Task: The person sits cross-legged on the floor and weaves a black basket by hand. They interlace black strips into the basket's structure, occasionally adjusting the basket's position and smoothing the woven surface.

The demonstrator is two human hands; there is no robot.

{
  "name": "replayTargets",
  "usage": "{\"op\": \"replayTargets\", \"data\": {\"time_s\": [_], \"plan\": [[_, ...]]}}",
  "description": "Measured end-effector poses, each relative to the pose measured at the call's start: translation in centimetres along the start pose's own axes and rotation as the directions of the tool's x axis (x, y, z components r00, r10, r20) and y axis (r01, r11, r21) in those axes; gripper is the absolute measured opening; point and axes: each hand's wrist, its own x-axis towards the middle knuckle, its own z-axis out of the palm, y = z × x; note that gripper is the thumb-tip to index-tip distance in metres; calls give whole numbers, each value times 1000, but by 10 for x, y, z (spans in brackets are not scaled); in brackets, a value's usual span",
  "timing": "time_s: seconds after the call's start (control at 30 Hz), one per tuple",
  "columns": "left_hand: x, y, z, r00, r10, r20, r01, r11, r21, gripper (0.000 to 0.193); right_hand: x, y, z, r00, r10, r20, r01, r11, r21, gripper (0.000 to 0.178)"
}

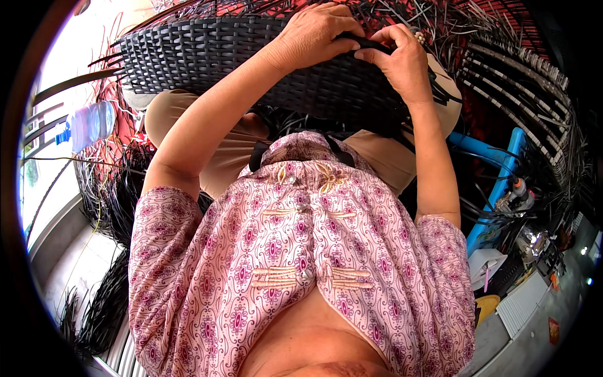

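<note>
Black wicker panel [195,53], top of frame; our left hand [321,36] and right hand [405,63] pinch a black strip [373,44] at its edge

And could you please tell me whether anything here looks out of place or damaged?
Nothing looks clearly spilled or damaged. The dark grey, tightly woven panel has loose, flat black strips jutting unevenly from its left end, which looks untidy beside the neat weave.
</note>
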Motion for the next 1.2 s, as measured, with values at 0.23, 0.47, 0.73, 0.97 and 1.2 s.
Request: {"op": "replayTargets", "data": {"time_s": [0.23,0.47,0.73,0.97,1.2], "plan": [[-2,7,0,999,33,37,-34,999,23,40,-2,8,-2,992,-126,5,126,992,-28,49],[-9,18,6,999,-33,3,32,997,71,40,-7,5,4,982,-181,-49,178,982,-57,43],[-17,12,15,994,95,-57,-90,993,71,40,-14,14,6,943,-318,-97,310,946,-93,47],[0,28,18,998,16,-58,-6,987,162,55,-34,22,-25,989,-104,-103,88,984,-153,41],[11,37,38,999,39,27,-43,983,181,44,-35,25,-25,990,-8,-143,15,999,44,35]]}}
